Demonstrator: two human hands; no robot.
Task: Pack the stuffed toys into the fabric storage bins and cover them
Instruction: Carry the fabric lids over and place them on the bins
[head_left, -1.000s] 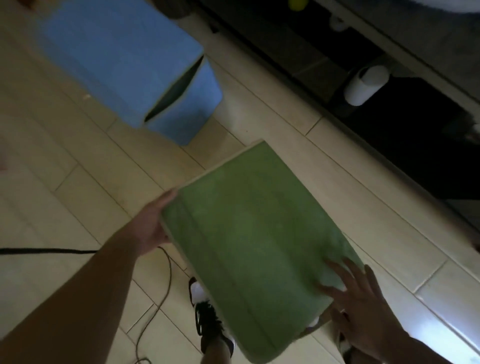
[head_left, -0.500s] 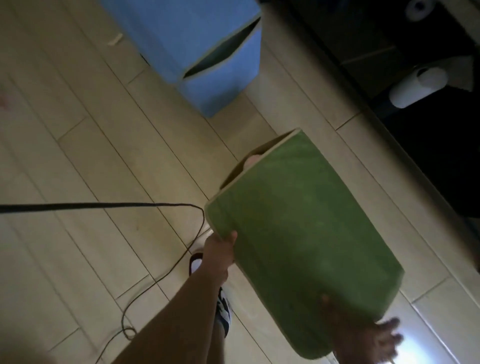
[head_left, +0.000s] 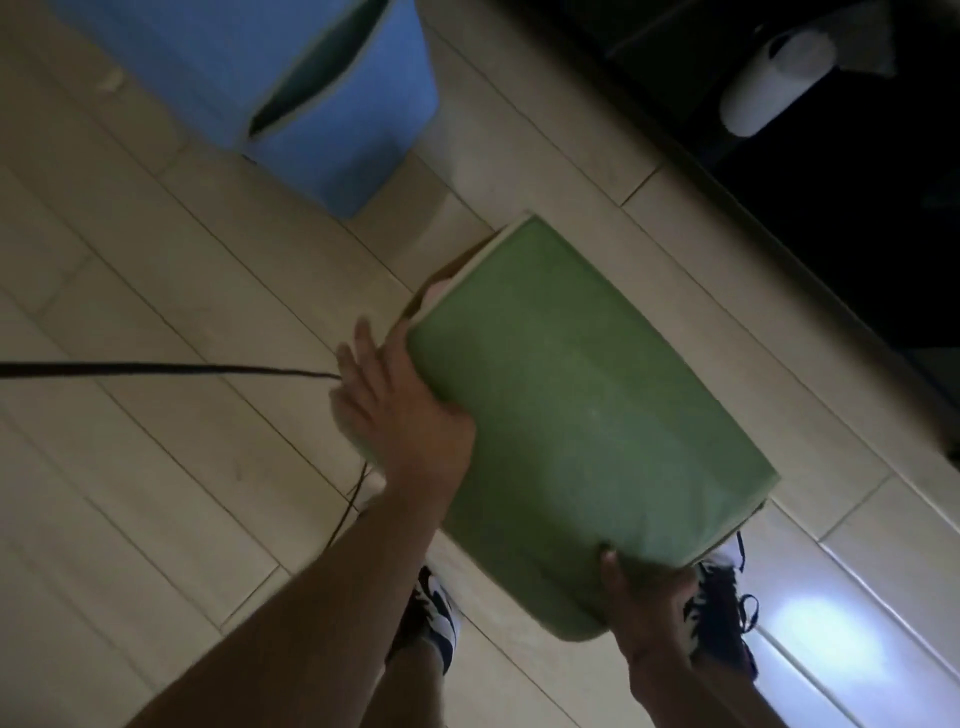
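At 5 o'clock, your right hand (head_left: 652, 597) grips the green bin (head_left: 576, 415) from below; your left hand (head_left: 395, 405), fingers spread wide, presses its side at 9 o'clock.

We find no text, label, brand, number or sign that can be read anywhere in this view — the picture is dim and blurred by motion. The green fabric bin (head_left: 571, 410) shows only plain cloth, and so does the blue fabric bin (head_left: 332, 104) behind it. The white roll (head_left: 774, 83) at the upper right bears no print we can make out, and the shoes (head_left: 722, 608) show dark and white patches only — no legible mark.
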